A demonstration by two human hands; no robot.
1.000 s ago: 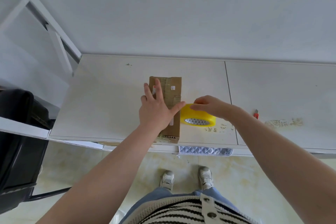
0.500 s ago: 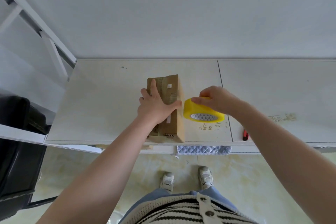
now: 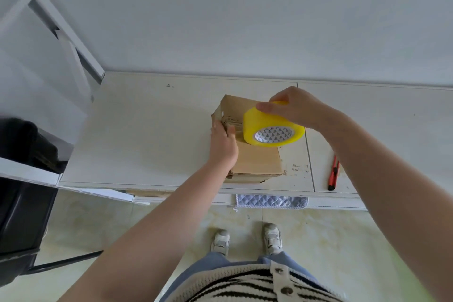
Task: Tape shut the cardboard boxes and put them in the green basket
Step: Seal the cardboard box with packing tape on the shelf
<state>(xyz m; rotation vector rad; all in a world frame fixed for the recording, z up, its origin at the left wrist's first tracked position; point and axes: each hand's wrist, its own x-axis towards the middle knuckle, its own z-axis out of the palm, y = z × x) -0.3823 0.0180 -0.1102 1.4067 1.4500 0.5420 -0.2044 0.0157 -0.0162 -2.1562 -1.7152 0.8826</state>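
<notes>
A brown cardboard box [image 3: 257, 162] lies on the white table [image 3: 147, 135] near its front edge. My left hand [image 3: 224, 144] grips the box's left side, fingers curled round its upper edge. My right hand [image 3: 294, 108] holds a yellow tape roll [image 3: 272, 130] just above the box's far end. The roll hides part of the box top. No green basket is in view.
A red box cutter [image 3: 333, 173] lies on the table to the right of the box. A quilted grey cloth [image 3: 270, 201] hangs below the table's front edge. A black chair [image 3: 22, 203] stands at the left beside a white metal frame [image 3: 61, 32].
The box has turned so a broad face points up. My left hand moved from pressing the top to gripping the left side. My right hand lifted the tape roll over the box.
</notes>
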